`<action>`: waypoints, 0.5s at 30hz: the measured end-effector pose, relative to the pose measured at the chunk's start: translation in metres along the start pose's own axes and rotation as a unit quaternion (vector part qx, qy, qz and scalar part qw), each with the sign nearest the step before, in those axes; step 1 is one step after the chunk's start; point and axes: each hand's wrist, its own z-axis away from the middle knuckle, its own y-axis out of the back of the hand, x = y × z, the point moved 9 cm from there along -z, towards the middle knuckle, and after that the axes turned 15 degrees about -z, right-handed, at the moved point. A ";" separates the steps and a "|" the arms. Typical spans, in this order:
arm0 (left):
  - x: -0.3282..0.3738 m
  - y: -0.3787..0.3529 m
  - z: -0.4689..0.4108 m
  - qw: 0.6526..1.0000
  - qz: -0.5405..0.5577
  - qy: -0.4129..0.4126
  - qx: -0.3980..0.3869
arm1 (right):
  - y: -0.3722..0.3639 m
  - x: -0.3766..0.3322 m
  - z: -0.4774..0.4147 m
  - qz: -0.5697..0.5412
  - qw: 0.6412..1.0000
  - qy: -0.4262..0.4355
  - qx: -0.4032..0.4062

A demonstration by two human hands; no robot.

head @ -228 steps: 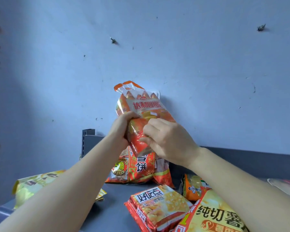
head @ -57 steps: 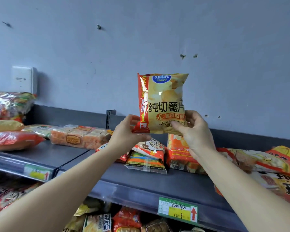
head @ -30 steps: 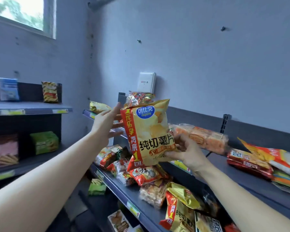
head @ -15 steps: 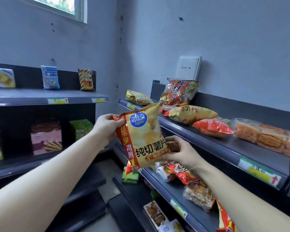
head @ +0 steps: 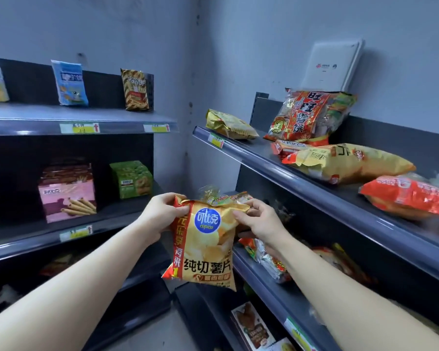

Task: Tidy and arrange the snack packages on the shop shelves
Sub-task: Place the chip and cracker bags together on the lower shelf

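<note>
A yellow potato chip bag (head: 205, 245) with a red side stripe and a blue round logo hangs upright in front of me. My left hand (head: 160, 215) pinches its top left corner and my right hand (head: 260, 219) grips its top right corner. The bag hangs at the corner where two dark shelf units meet, level with the right unit's middle shelf (head: 276, 287). Behind the bag's top, several crinkled snack packs (head: 228, 195) lie at that shelf's far end, partly hidden.
The right unit's top shelf (head: 314, 183) carries a red rice cracker bag (head: 302, 115), a yellow bag (head: 350, 162), a gold bag (head: 228, 124) and a red pack (head: 408, 193). The left unit (head: 86, 120) holds upright packs, a pink box (head: 67, 192) and a green box (head: 132, 178).
The chip bag has come down from the top shelf to the middle shelf's level. Both hands have shifted to its top corners. My view has swung left to the shelf corner.
</note>
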 end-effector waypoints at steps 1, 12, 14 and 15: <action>-0.005 -0.005 -0.014 1.000 -0.001 0.003 -0.001 | 0.000 0.008 -0.012 -0.010 1.000 -0.010 0.005; -0.051 -0.067 -0.161 0.998 -0.034 0.055 0.016 | 0.075 0.056 -0.142 -0.208 0.950 -0.027 0.230; -0.055 -0.080 -0.183 0.997 -0.048 0.055 0.007 | 0.081 0.053 -0.156 -0.259 0.930 -0.024 0.257; -0.056 -0.087 -0.194 0.997 -0.050 0.055 0.002 | 0.080 0.052 -0.164 -0.277 0.925 -0.025 0.259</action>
